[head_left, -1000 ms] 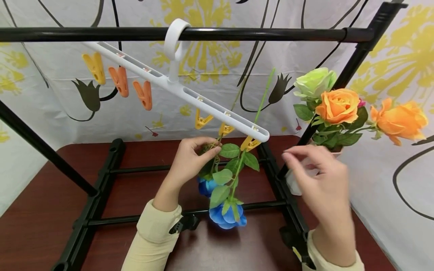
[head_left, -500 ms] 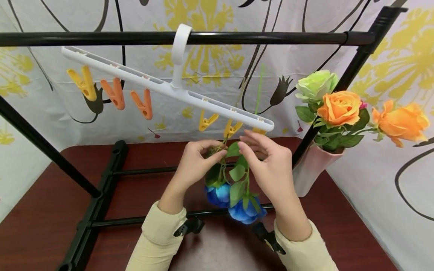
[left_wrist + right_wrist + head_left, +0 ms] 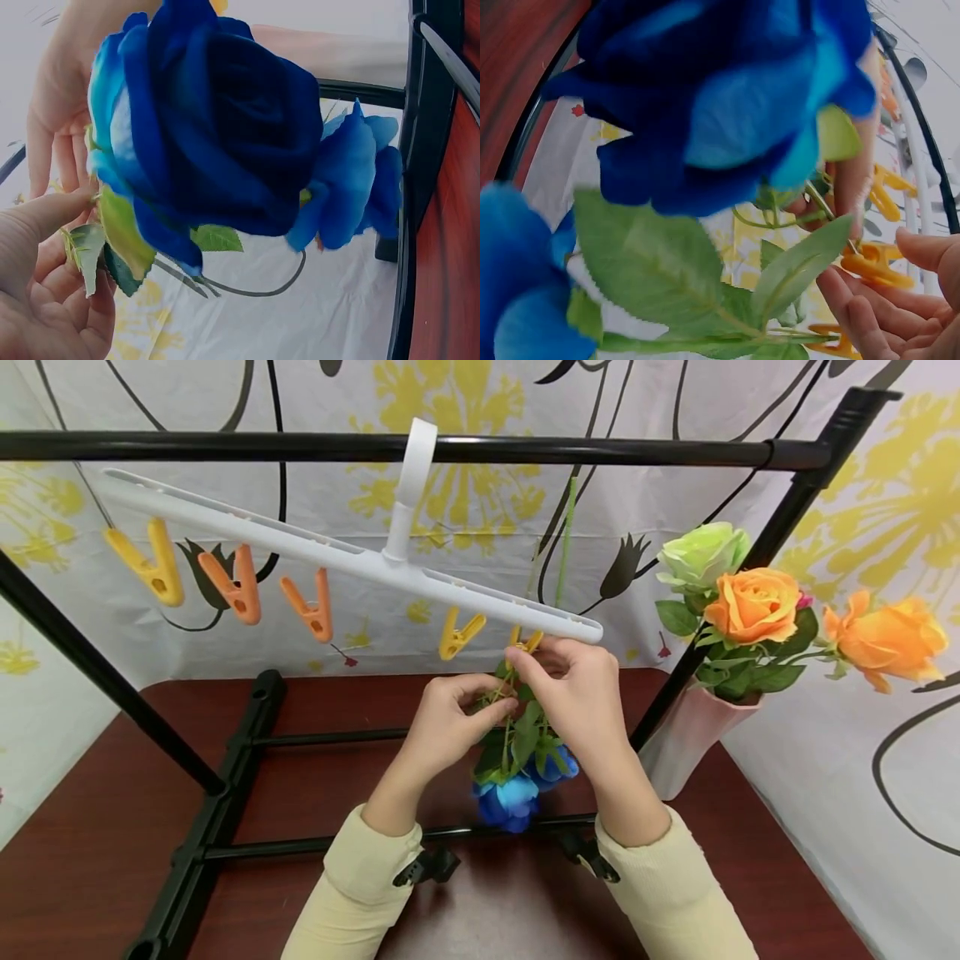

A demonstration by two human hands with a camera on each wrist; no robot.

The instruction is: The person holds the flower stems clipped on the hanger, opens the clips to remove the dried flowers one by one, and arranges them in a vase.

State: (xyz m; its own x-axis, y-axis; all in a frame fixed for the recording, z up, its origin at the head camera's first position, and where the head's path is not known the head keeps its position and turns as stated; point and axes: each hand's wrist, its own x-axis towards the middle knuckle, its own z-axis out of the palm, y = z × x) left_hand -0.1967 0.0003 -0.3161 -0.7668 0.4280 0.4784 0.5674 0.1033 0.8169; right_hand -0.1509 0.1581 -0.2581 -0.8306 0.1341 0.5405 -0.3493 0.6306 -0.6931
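By the clock face of the head view, a far-left yellow clip (image 3: 163,580) is hung between nine and ten o'clock on a white hanger (image 3: 360,560), with two orange clips (image 3: 243,604) spaced inward along it. The hanger is hooked over a black rail (image 3: 225,446). Just off centre toward seven o'clock, the left hand (image 3: 453,718) is nearly closed, and the stem of a blue rose (image 3: 506,802) is pinched between thumb and fingers. Its bloom is hung downward near six o'clock, above the tabletop (image 3: 315,797); a second blue rose (image 3: 553,768) is seen beside it toward five. Near two o'clock a gripped yellow clip (image 3: 877,271) is pinched by the right hand (image 3: 573,685), whose thumb and fingers are curled in; whether the pinched stem is caught in that clip cannot be told. Toward four o'clock a pink vase (image 3: 701,735) is filled with orange roses (image 3: 753,606) and a green rose (image 3: 705,556).
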